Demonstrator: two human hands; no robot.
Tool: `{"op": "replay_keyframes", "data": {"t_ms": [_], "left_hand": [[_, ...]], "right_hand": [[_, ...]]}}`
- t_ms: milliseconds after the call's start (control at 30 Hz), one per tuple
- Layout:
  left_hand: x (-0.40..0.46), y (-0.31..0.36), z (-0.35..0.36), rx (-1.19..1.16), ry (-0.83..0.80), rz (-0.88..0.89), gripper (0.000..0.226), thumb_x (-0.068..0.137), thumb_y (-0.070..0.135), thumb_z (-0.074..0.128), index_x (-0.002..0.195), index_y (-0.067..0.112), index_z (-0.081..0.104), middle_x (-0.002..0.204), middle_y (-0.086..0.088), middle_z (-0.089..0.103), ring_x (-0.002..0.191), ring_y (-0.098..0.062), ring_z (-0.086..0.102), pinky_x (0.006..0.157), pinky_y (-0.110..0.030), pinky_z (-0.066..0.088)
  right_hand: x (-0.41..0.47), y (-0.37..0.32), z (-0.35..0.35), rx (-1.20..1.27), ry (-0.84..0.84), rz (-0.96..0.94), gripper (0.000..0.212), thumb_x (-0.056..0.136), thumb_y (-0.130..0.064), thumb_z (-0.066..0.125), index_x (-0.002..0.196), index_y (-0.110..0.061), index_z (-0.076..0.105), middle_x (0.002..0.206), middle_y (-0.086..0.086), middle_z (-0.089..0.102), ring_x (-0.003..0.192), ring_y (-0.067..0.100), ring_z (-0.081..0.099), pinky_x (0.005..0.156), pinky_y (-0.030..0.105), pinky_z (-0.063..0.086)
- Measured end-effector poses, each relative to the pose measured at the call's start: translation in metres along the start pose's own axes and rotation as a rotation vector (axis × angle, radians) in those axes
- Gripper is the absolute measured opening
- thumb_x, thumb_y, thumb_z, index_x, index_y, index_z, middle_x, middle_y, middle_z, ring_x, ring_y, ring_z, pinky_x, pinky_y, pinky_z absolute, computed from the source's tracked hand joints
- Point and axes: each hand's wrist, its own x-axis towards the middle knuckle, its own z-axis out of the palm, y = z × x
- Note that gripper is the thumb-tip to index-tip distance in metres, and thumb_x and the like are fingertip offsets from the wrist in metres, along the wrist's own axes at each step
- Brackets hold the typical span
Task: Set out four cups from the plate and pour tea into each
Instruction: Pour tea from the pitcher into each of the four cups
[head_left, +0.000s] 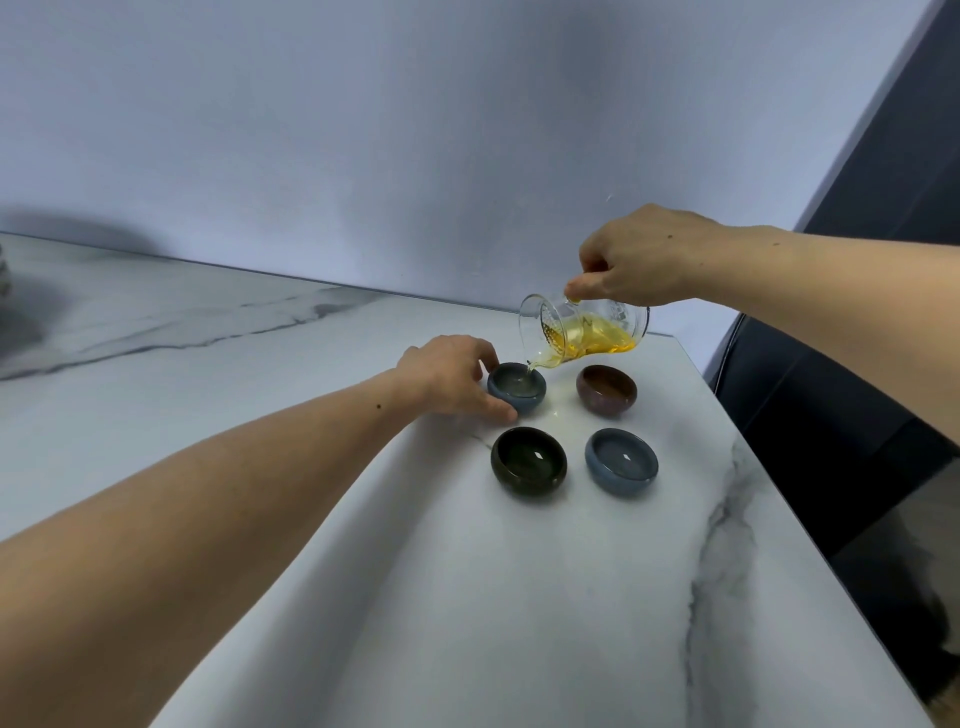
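No lettering, label, brand mark or number can be read anywhere in view: the four glazed cups, the glass pitcher, the marble-patterned tabletop and the plain wall behind all carry no legible writing.
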Motion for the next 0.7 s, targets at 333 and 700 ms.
{"op": "replay_keyframes", "data": {"t_ms": [333,700], "left_hand": [[0.003,-0.002,0.001,0.006,-0.011,0.002,0.070,0.059,0.065,0.076,0.118,0.032,0.058,0.113,0.007,0.063,0.102,-0.018,0.055,0.091,-0.040,0.046],[0.002,0.000,0.000,0.006,-0.017,-0.006,0.070,0.059,0.064,0.076,0.119,0.032,0.057,0.114,0.007,0.064,0.102,-0.018,0.056,0.092,-0.042,0.048]], "right_hand": [[-0.001,-0.003,-0.004,-0.036,0.012,0.004,0.034,0.087,-0.057,0.050,0.072,-0.027,0.053,0.072,-0.003,0.055,0.079,0.026,0.055,0.062,0.032,0.039],[-0.002,-0.011,-0.005,-0.047,-0.004,-0.008,0.035,0.087,-0.056,0.050,0.070,-0.026,0.053,0.072,-0.002,0.057,0.079,0.026,0.055,0.063,0.034,0.041]]}}
